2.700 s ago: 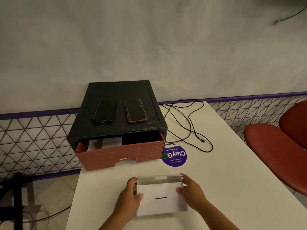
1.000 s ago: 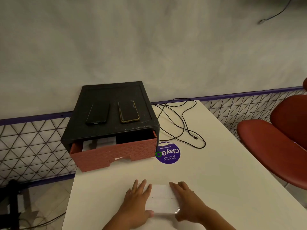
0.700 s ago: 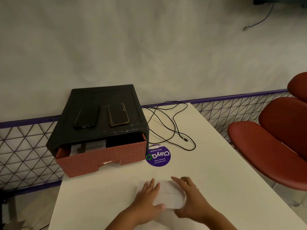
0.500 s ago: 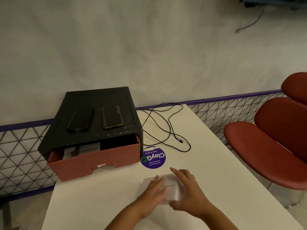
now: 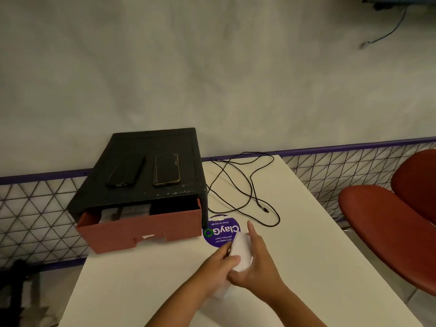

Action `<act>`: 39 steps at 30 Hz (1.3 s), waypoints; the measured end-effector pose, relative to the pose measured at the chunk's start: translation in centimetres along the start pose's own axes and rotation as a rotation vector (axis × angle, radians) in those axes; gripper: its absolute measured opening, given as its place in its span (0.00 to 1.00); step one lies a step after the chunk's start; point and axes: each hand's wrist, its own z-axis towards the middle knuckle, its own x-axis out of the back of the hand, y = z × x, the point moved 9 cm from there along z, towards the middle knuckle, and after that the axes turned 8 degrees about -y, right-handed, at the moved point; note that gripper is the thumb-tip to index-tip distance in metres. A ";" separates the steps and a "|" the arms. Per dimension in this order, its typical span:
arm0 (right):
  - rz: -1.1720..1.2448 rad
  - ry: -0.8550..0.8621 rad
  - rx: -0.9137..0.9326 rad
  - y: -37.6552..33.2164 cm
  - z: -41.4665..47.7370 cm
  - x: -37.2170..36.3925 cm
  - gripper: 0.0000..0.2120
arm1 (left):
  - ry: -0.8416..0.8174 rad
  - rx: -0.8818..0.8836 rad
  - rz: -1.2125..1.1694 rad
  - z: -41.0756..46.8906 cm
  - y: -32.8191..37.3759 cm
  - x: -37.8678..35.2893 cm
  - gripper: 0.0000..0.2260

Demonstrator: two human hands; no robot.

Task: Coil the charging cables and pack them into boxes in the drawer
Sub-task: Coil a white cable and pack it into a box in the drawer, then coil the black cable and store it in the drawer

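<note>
Light is dim, warm and even, the white surface (image 5: 306,256) brightest. The left hand (image 5: 218,264), right hand (image 5: 258,265) and the white box (image 5: 241,251) between them are motion-blurred; the railing (image 5: 354,145) bows near the edges.

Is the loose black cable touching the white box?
Apart: the head view shows bare table between the black cable and the white box.
</note>
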 end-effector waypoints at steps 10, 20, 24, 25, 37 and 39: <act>0.013 -0.201 -0.072 4.6 3.2 -3.1 0.56 | 0.083 0.021 -0.441 0.4 -1.2 1.8 0.20; -0.460 -0.417 -0.137 6.9 5.0 -1.7 0.51 | 0.293 0.015 -0.627 0.4 -4.8 5.2 0.15; -0.679 -0.492 -0.116 7.7 5.7 -0.1 0.50 | 0.277 0.130 -0.562 1.8 -7.0 3.4 0.14; -0.714 -0.503 -0.116 8.0 5.8 0.3 0.49 | 0.292 0.165 -0.517 2.2 -7.5 3.0 0.16; -0.977 -0.652 -0.262 10.0 6.0 1.5 0.53 | 0.457 0.244 -0.334 3.2 -8.9 5.0 0.12; -0.964 -0.639 -0.312 9.4 6.6 1.3 0.57 | 0.494 0.195 -0.556 2.5 -8.6 6.6 0.12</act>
